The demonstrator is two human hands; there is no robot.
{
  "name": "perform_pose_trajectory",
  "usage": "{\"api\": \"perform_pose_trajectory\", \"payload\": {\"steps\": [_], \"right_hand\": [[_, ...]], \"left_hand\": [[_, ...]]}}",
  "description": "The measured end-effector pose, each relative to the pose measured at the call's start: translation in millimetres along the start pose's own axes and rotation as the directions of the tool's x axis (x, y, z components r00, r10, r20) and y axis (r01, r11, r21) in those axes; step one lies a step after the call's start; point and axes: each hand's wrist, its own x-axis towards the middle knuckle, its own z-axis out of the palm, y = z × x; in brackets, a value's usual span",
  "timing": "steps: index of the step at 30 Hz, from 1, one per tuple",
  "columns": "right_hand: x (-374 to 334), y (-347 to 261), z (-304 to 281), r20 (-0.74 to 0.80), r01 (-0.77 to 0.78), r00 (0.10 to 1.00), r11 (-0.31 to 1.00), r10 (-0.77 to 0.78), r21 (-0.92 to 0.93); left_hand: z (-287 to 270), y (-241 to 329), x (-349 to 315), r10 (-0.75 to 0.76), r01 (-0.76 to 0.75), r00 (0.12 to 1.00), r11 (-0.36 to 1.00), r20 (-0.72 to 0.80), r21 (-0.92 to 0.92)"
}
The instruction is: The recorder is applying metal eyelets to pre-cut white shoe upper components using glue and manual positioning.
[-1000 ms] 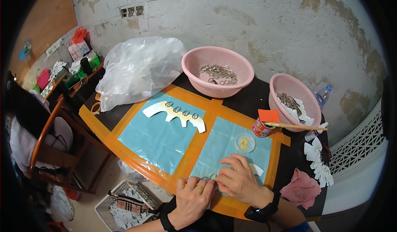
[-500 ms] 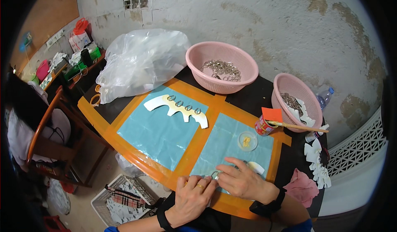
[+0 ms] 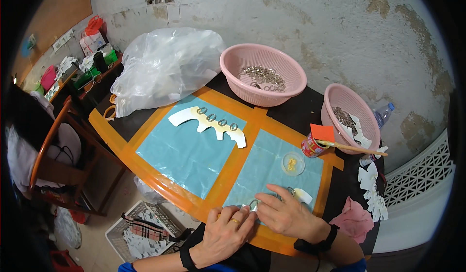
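My left hand (image 3: 227, 230) is closed, its fingertips pinching the near left end of a white scalloped piece (image 3: 304, 196), most of which lies under my hands. A metal ring (image 3: 254, 204) stands up between my two hands. My right hand (image 3: 287, 214) is closed too, thumb and fingers pressing at the same piece beside that ring, its fingers bent over the middle. Another metal ring (image 3: 291, 191) shows just past the right fingers. On the left blue sheet lies a similar white scalloped piece (image 3: 180, 117), with several rings along its yellowish, glue-like band.
Pink baskets with metal rings (image 3: 262, 50) (image 3: 334, 91) stand at the back. A clear dish (image 3: 293, 164), a can (image 3: 312, 146) with a brush (image 3: 357, 149) across it, and a pink cloth (image 3: 353, 220) are to the right. A plastic bag (image 3: 167, 70) sits back left; a white crate (image 3: 112, 233) is below.
The view has shifted slightly. Both hands stay at nearly the same spot on the white piece, with only small finger movement.
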Motion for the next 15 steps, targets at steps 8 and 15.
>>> {"api": "perform_pose_trajectory", "payload": {"steps": [8,15], "right_hand": [[2.7,-3.5,-2.9,0.01,-0.06,0.998,0.998,0.06,0.002],[0.6,-10.7,-1.7,-0.001,-0.101,0.995,0.994,0.101,-0.034]], "left_hand": [[7.0,-2.9,-3.4,-0.018,0.017,0.999,0.999,-0.034,-0.036],[2.0,-1.5,-0.6,0.0,-0.001,1.0,1.0,-0.031,-0.023]]}}
